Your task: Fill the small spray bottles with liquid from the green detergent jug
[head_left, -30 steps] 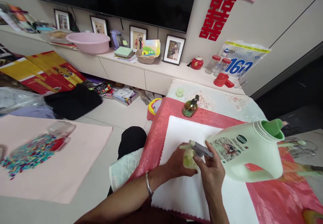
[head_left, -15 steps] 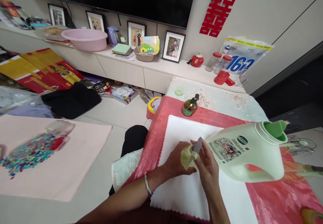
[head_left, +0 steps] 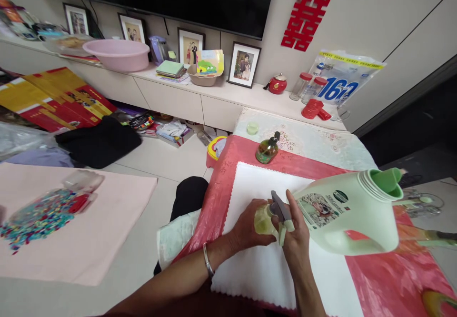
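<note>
My left hand [head_left: 247, 225], a silver bangle on its wrist, is wrapped around a small clear spray bottle [head_left: 263, 222] with yellow-green contents. At the bottle's top, my right hand [head_left: 297, 233] grips the grey trigger spray head [head_left: 282, 208]; whether it is fully seated on the neck I cannot tell. Beneath both hands lies a white scalloped sheet [head_left: 232, 269]. Just right of my right hand a large pale green jug [head_left: 367, 229] stands with its mouth uncapped. A dark green pump bottle [head_left: 267, 151] is beyond the sheet.
A red cloth [head_left: 385, 279] covers the table under the sheet. A small green cap [head_left: 252, 127] sits near the far edge. To the left, colourful small pieces [head_left: 39, 217] lie on a pink board [head_left: 117, 231]. Behind runs a low cabinet [head_left: 171, 98] with frames and a pink basin [head_left: 117, 55].
The spray head has turned in my right hand, its trigger now angled to the lower right. My right hand's fingers have shifted, with the index finger extended upward. My left hand keeps its hold.
</note>
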Demonstrator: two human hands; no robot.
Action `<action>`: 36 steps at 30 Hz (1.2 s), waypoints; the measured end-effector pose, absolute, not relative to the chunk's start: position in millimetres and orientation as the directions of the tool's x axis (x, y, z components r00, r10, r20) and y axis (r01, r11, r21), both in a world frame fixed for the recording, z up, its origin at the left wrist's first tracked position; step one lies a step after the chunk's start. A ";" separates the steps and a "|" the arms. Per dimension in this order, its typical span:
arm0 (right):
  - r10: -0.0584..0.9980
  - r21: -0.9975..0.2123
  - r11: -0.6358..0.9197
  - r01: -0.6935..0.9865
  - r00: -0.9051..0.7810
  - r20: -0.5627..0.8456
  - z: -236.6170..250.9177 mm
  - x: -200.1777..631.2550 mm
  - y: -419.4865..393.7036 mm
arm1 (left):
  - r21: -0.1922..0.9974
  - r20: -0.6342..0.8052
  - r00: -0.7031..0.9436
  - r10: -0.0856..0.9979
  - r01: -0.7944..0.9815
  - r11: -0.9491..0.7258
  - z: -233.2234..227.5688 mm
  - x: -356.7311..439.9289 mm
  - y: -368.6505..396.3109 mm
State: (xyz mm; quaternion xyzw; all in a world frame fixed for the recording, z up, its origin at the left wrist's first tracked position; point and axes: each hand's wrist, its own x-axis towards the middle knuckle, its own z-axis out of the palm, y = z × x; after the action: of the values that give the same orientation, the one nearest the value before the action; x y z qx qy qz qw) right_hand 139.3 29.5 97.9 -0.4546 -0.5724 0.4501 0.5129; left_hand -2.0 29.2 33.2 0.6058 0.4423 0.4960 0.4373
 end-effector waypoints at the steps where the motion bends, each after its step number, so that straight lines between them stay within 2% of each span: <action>1: 0.980 -0.981 0.186 0.058 -0.089 0.180 98.0 140.9 29.3 | 0.972 0.214 0.094 0.972 0.078 -0.221 29.9 -1.8 28.3; 4: 0.970 -0.975 0.201 0.097 -0.161 0.184 97.0 143.2 30.6 | 0.976 0.202 0.048 0.978 0.075 -0.205 25.5 -0.8 26.5; 7: 0.971 -0.965 0.215 0.152 -0.140 0.194 98.0 142.1 33.4 | 0.970 0.201 0.079 0.976 0.121 -0.209 30.6 -1.3 26.5; 12: 0.978 -0.968 0.205 0.142 -0.073 0.196 103.5 141.2 35.2 | 0.965 0.222 0.103 0.969 0.117 -0.234 34.4 -3.9 26.1; 20: 0.978 -0.971 0.193 0.144 -0.107 0.179 101.6 147.3 31.4 | 0.979 0.199 0.060 0.978 0.041 -0.201 22.4 -1.8 23.2; 25: 0.963 -0.965 0.227 0.134 -0.179 0.201 106.1 146.2 36.2 | 0.972 0.226 0.071 0.972 0.056 -0.230 18.9 -1.3 23.9; 29: 0.955 -0.950 0.270 0.157 -0.167 0.244 109.9 145.0 40.8 | 0.968 0.237 0.060 0.970 0.072 -0.241 10.6 -0.2 23.8; 36: 0.962 -0.962 0.248 0.117 -0.145 0.230 104.0 149.4 37.6 | 0.966 0.248 0.089 0.965 0.054 -0.254 8.6 -2.0 23.5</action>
State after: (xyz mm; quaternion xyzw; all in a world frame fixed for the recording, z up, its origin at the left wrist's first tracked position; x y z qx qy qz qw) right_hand 149.4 37.6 104.0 -0.4346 -0.6210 0.4326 0.4883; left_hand -2.0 23.5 8.6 0.5952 0.4280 0.5221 0.4359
